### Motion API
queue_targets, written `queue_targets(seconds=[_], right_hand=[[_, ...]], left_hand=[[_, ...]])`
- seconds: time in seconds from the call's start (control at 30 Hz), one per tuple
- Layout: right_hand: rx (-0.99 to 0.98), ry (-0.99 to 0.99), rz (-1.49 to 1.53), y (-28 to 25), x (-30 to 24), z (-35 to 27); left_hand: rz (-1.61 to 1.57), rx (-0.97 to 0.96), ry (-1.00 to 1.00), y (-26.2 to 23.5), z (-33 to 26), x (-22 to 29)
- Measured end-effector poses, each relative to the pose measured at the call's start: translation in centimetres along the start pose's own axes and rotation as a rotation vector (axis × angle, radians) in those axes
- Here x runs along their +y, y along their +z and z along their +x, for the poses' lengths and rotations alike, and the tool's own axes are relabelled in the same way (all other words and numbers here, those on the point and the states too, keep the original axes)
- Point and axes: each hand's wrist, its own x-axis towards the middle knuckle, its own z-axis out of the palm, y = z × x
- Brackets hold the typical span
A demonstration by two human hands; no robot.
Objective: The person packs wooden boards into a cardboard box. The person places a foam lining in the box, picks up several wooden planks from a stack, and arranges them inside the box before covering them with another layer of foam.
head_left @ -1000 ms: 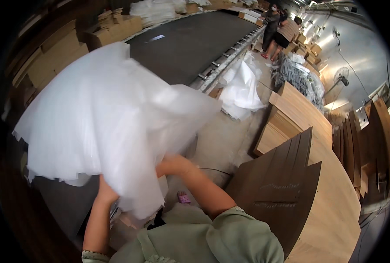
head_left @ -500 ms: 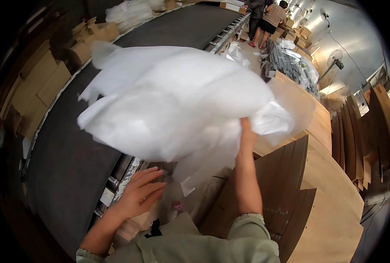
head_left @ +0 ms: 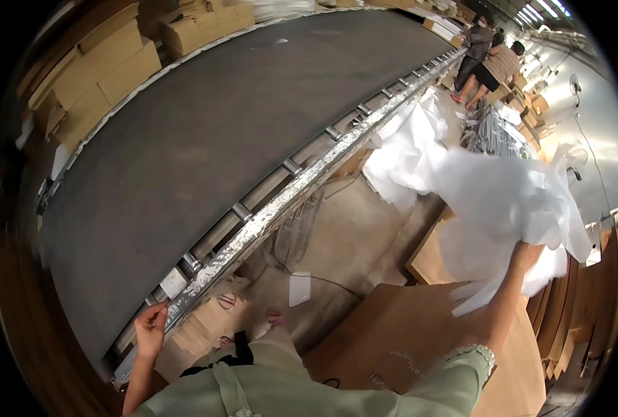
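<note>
White foam sheet bunched in closed right hand above stacked cardboard, left hand loosely curled, fingertips touching metal edge rail of conveyor belt

Left hand is down low on the left side, forearm coming up from the bottom edge, fingers loosely curled and not gripping anything. Right arm, in a pale green sleeve with a beaded cuff, is stretched out and up to the right, right hand closed tight.
</note>
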Motion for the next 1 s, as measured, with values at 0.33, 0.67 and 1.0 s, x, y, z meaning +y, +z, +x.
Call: queue_targets(seconds=[0.33,0.67,1.0], right_hand=[[-1.311,0.289,-0.607,-5.5,-5.4,-1.1],[-0.312,-0.521,0.866,-10.4,-38.9,-14.2],[-0.509,-1.043,1.317,-27.1,-58.3,-30.2]], left_hand=[[0.152,0.033,0.117,-0.6,-1.0,2.0],[0.254,0.164,-0.004,-6.3,-9.0,-4.1],[0.655,1.007,-0.021,-31.4,-27.3,-11.2]])
